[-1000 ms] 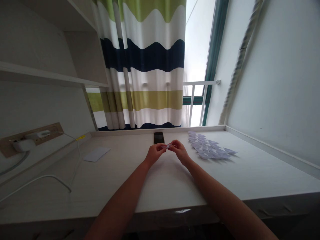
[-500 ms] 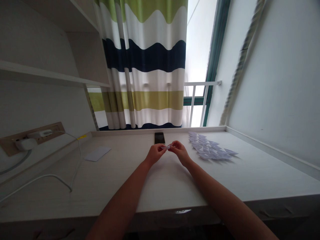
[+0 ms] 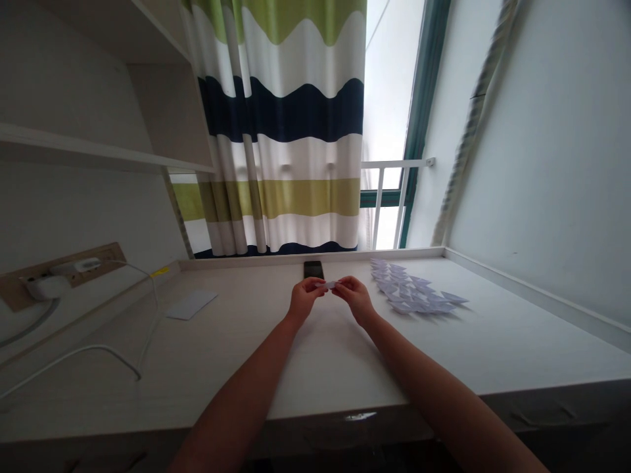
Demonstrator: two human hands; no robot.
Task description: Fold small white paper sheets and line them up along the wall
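"Why did the flat paper lie off left?"
"Probably to stay clear of the arms."
"And the small paper piece?"
"Between the hands: left hand pinching one end, right hand the other, likely for steadiness. Folded papers sat rightward, perhaps safe from bumps."

The left hand and right hand pinch a small white paper piece over the worktop, a smartphone just beyond them, folded paper triangles rightward, a paper sheet leftward.
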